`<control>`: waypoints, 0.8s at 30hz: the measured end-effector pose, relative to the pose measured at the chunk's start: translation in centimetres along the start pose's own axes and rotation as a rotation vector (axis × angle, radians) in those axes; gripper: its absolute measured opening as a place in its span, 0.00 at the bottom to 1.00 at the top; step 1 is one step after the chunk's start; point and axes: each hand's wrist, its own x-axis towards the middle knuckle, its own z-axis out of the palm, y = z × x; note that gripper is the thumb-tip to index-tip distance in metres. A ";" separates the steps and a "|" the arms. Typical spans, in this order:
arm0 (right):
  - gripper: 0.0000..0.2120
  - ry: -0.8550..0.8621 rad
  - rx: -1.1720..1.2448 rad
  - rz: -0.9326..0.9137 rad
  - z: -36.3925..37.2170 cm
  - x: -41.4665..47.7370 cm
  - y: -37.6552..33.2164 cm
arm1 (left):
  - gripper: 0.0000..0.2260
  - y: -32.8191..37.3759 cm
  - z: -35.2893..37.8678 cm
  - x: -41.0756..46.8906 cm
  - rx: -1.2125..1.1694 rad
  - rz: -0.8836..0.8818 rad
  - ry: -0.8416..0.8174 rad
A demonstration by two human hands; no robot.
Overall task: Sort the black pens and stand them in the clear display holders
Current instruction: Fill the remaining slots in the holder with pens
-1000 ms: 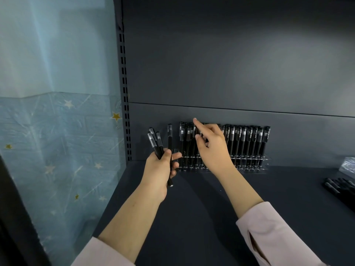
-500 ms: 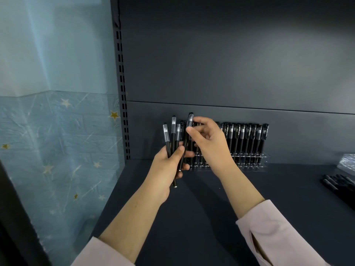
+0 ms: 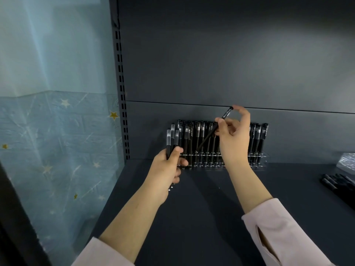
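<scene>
Just in front of the clear display holder [image 3: 257, 166], which sat on the dark shelf [image 3: 211, 217] against the back panel [image 3: 211, 64], the person had both hands raised. The right hand [image 3: 233, 140] held a single black pen [image 3: 212, 131] pinched between thumb and first fingers [image 3: 221, 121], with another fingertip touching its cap end near the top. That pen was tilted, cap end up and to the right, tip pointing down and left toward the row of pens [image 3: 199, 143] standing upright in the holder. Its tip was close to the row, but I could not tell whether it touched anything.

To the left of the holder, the left hand [image 3: 167, 169] was closed around a small bunch of pens [image 3: 172, 141], held roughly upright with the grey-banded ends sticking up above the fist and the lower ends poking out beneath it. The thumb lay across the front of the bunch.

Well to the right of the holder, more loose black pens [image 3: 338, 186] lay flat on the shelf at the edge of view. Pale pink sleeves [image 3: 278, 237] covered both forearms partway.
</scene>
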 end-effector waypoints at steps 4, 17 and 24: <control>0.19 -0.057 -0.125 -0.089 -0.1 -0.4 0.4 | 0.09 0.0 0.1 0.2 -0.014 -0.020 0.026; 0.19 -0.210 -0.236 -0.140 0.4 -1.0 1.3 | 0.04 -0.1 0.1 0.8 -0.052 -0.066 0.064; 0.20 -0.283 -0.381 -0.145 0.6 -0.7 2.3 | 0.05 -0.2 0.1 0.5 -0.020 -0.004 0.037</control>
